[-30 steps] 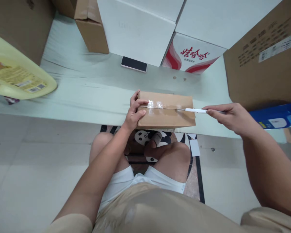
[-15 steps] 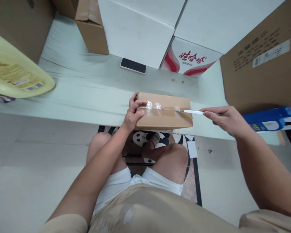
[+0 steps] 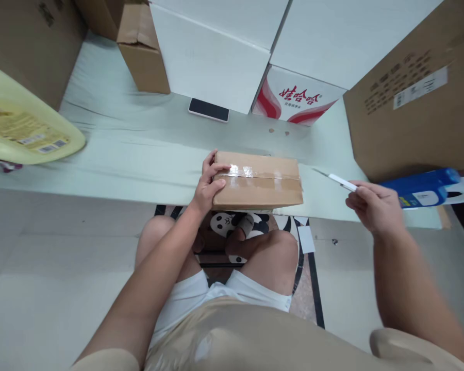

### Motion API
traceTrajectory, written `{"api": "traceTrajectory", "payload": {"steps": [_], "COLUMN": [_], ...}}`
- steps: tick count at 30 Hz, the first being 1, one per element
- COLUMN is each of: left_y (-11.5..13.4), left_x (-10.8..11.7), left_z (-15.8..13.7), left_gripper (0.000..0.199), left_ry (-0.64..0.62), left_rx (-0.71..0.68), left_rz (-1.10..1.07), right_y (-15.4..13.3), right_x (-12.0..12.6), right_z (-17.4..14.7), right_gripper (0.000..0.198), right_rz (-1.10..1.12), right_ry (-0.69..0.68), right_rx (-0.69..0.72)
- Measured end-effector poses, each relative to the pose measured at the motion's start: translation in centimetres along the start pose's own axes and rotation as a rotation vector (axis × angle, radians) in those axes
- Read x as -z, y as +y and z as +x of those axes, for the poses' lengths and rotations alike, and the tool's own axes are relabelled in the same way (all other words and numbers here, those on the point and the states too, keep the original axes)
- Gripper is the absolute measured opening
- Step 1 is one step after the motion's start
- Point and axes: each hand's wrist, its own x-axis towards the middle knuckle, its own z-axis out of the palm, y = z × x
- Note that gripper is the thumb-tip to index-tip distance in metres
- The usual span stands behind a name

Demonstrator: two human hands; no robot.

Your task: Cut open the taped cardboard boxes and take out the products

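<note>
In the middle of the frame, a box (image 3: 257, 191) sits on the counter (image 3: 139, 172), flaps down and taped, contents hidden. The fingers of the left hand (image 3: 206, 189) clamp its left end. Right of it, those of the right hand (image 3: 376, 207) are closed on a knife (image 3: 343, 182), its tip off the box. A yellow bottle (image 3: 27, 129) is at far left, a blue bottle (image 3: 417, 186) at right.

Two hands (image 3: 209, 188) (image 3: 377, 206); one white-handled knife (image 3: 342, 182); five brown cartons (image 3: 257, 183); one red-and-white box (image 3: 294, 100); one phone (image 3: 209, 110); one yellow bottle (image 3: 31, 116); one blue bottle (image 3: 417, 185); two small brown flecks (image 3: 271, 131).
</note>
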Motion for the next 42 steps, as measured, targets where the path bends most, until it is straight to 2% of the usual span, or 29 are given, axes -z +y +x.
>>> {"api": "traceTrajectory", "payload": {"steps": [2,5,9,13,15,18,21,23,27,29,32,34,36,38,40,42], "left_y": [0.0,0.0,0.0,0.8,1.8,3.8,5.9,7.0,8.8,9.3,9.4,9.1,8.8,9.1,10.2,12.2], "left_x": [0.0,0.3,1.0,1.8,2.0,1.9,1.0,0.4,-0.3,-0.5,-0.8,-0.8,-0.5,0.4,1.5,2.3], "left_z": [0.0,0.6,2.9,5.3,5.2,3.4,1.0,-0.1,-1.0,-1.1,-1.5,-1.8,-2.1,-2.2,-1.7,-0.5], "left_gripper": [0.053,0.050,0.044,0.047,0.057,0.061,0.040,0.038,0.040,0.036,0.039,0.036,0.034,0.034,0.032,0.029], "left_ry": [-0.004,-0.006,-0.028,-0.080,-0.040,0.146,0.244,0.241,0.283,0.240,0.099,0.041,0.006,-0.072,-0.246,-0.480], "left_rx": [0.025,0.058,0.092,0.120,0.121,0.124,0.138,0.140,0.090,0.079,0.040,-0.010,-0.049,-0.066,-0.051,-0.006], "left_rz": [-0.020,-0.008,0.039,0.173,0.270,0.445,0.504,0.456,0.388,0.352,0.241,0.196,0.217,0.262,0.314,0.377], "right_y": [3.7,7.9,9.8,8.4,6.7,3.0,-0.4,-1.7,-2.0,-2.0,-2.5,-3.1,-3.6,-4.0,-4.2,-4.3], "right_x": [-1.8,-5.7,-10.1,-11.9,-12.0,-11.9,-11.6,-11.5,-11.0,-10.3,-8.8,-7.9,-7.2,-6.7,-6.3,-6.3], "right_z": [-0.6,-1.3,0.0,2.7,2.9,0.6,-2.9,-4.6,-5.5,-5.4,-5.3,-5.1,-4.7,-4.0,-3.2,-2.3], "right_gripper": [0.051,0.047,0.038,0.038,0.036,0.040,0.040,0.042,0.040,0.042,0.038,0.029,0.024,0.035,0.054,0.064], "right_rz": [0.008,-0.097,-0.138,-0.110,-0.068,0.125,0.298,0.377,0.605,0.632,0.461,0.300,0.164,0.041,-0.068,-0.146], "right_ry": [0.077,0.066,0.053,0.114,0.128,0.089,0.073,0.083,0.123,0.035,-0.246,-0.380,-0.447,-0.509,-0.569,-0.630], "right_rx": [-0.079,-0.161,-0.205,-0.193,-0.163,-0.001,0.197,0.218,0.138,0.123,0.180,0.310,0.464,0.567,0.606,0.639]}}
